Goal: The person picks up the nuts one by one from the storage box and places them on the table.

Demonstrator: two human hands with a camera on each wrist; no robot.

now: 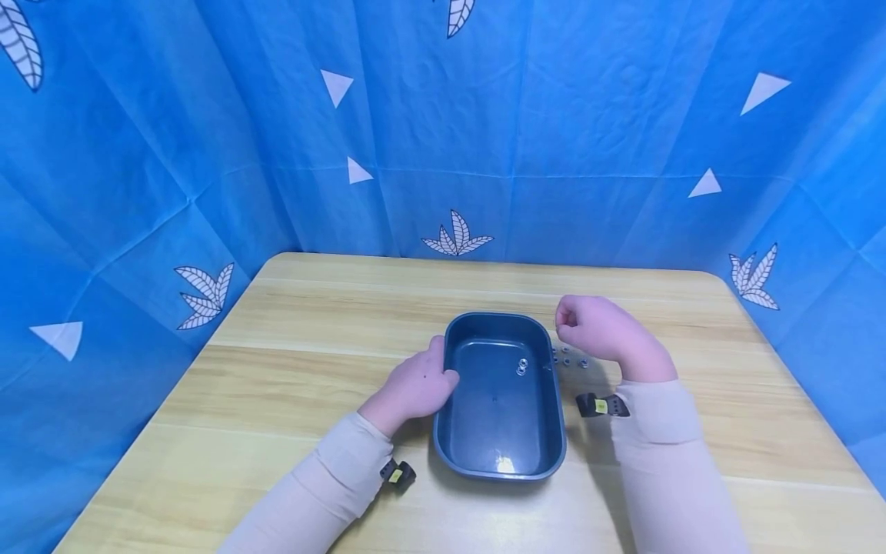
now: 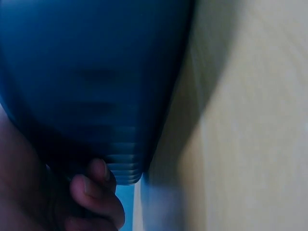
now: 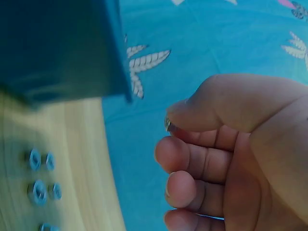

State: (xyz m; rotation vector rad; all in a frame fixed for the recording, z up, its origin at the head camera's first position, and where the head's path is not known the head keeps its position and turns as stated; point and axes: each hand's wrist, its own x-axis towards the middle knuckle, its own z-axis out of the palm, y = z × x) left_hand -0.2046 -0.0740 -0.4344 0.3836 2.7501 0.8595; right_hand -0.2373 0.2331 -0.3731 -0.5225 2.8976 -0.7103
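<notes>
A dark blue plastic tub sits on the table in the head view. My left hand grips its left rim, the thumb over the edge; in the left wrist view the curled fingers lie against the outer wall. Small metal nuts lie on the tub floor. My right hand is raised beyond the tub's right rim. In the right wrist view, its thumb and forefinger pinch a small metal nut, the other fingers curled. Several more nuts lie on the table below this hand.
The light wood table has rounded far corners. A blue curtain with leaf and triangle prints hangs behind it and along both sides. A dark wrist strap with a camera is on the right sleeve; another camera is on the left.
</notes>
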